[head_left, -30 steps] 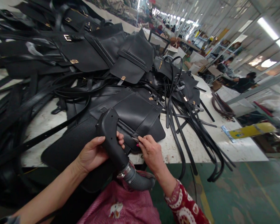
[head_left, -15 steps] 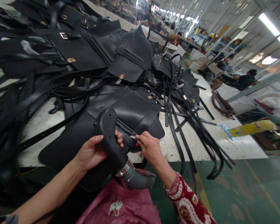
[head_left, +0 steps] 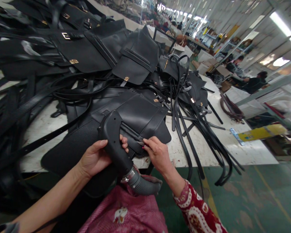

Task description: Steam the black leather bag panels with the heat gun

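Observation:
My left hand (head_left: 95, 158) is wrapped round a black curved hand tool (head_left: 114, 139), with its fingertips showing on the far side. A metal clamp (head_left: 128, 177) joins the tool to a grey ribbed hose (head_left: 144, 187). Under the tool lies a black leather bag (head_left: 135, 111) with a zipped slot. My right hand (head_left: 158, 155), fingers pinched, has a small pointed metal tool (head_left: 140, 141) at the slot's right end; its exact kind is mostly hidden by the fingers. A bit of pink shows by the fingertips.
More black bags (head_left: 138, 55) with gold clasps are heaped across the back and left of the white table (head_left: 252, 152). Long black straps (head_left: 201, 129) hang over the front edge at right. A yellow roll (head_left: 263, 132) lies farther right. People (head_left: 254, 82) sit in the background.
My right hand has shifted slightly right with the small metal tool, and less pink shows beneath its fingers. My left hand and the hose tool have hardly moved.

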Demonstrator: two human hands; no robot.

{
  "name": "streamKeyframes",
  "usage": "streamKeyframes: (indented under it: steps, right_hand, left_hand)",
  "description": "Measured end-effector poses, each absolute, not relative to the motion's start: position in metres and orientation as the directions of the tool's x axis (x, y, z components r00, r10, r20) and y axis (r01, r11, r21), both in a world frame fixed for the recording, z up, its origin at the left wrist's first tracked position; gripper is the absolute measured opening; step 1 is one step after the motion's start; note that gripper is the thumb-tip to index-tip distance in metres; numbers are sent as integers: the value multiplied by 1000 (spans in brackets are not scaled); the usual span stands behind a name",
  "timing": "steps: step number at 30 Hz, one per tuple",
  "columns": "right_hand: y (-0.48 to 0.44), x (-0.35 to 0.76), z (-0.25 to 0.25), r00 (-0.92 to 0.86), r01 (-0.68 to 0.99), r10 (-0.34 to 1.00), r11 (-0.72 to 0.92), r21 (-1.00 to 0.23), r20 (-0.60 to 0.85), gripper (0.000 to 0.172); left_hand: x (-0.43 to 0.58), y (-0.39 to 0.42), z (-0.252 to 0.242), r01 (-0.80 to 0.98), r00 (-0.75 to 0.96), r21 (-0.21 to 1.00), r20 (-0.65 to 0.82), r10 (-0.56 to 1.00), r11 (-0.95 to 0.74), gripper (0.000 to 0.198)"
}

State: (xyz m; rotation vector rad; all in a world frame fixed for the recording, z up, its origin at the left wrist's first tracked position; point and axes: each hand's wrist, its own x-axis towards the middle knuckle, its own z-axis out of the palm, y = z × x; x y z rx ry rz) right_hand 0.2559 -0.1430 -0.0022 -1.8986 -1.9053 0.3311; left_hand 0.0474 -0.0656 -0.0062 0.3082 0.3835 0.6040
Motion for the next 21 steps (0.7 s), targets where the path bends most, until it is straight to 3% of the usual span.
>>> streamKeyframes:
  steps: [8,12,21]
  right_hand:
    - [-125,258,12,-52,954,999,52,-296,8,22]
    - [-122,261,14,-72,937,997,61,-345,-17,22]
    - [-120,260,4,47,845,995,7,-535,87,13]
  left_hand:
    - [46,-65,-10,-482,761,395,-252,597,782,34]
    - [46,-65,-9,-486,761,396,-247,600,779,33]
    - [47,-65,-9,-488,759,404,-240,605,774,33]
